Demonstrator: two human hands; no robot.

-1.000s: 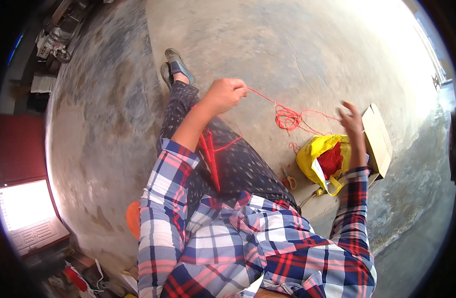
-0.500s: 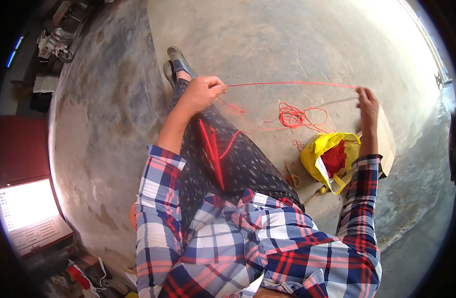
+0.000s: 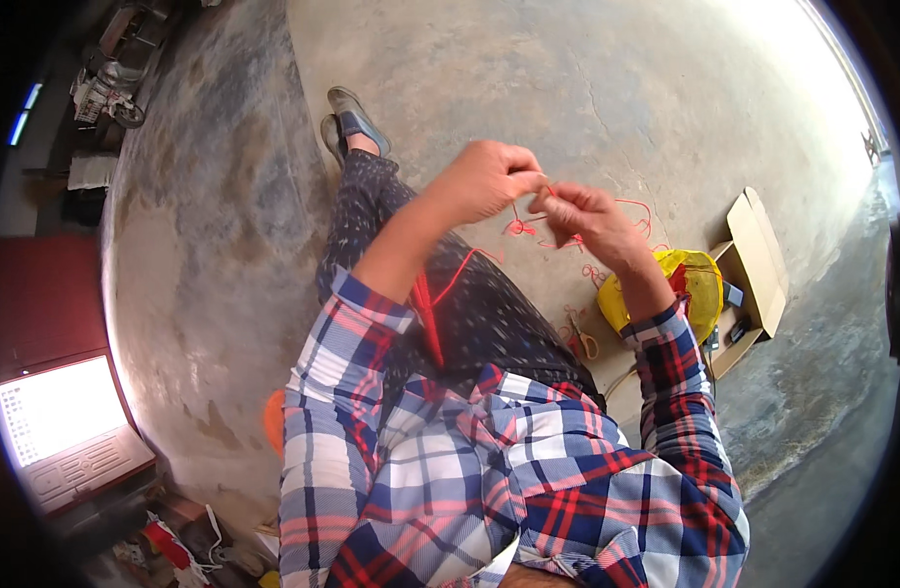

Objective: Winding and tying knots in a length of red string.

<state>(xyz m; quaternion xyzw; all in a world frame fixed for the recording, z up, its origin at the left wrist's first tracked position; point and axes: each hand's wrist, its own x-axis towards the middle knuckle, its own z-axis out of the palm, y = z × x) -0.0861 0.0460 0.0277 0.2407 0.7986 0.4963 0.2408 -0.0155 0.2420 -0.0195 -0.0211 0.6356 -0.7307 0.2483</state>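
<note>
Red cord: being pinched in closed left hand and right hand, over floor beside leg, seemingly for fine control. Yellow bag, scissors: being kept at right, presumably for reach.

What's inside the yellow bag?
Something red shows at the mouth of the yellow bag. The right forearm and the bag's own sides cover the rest; can't tell what's deeper.

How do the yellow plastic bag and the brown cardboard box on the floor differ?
The yellow plastic bag is soft and rounded; the brown cardboard box is stiff and straight-edged. Red material shows inside the bag, small dark items inside the box. The box lies right of the bag. Both are open.
</note>
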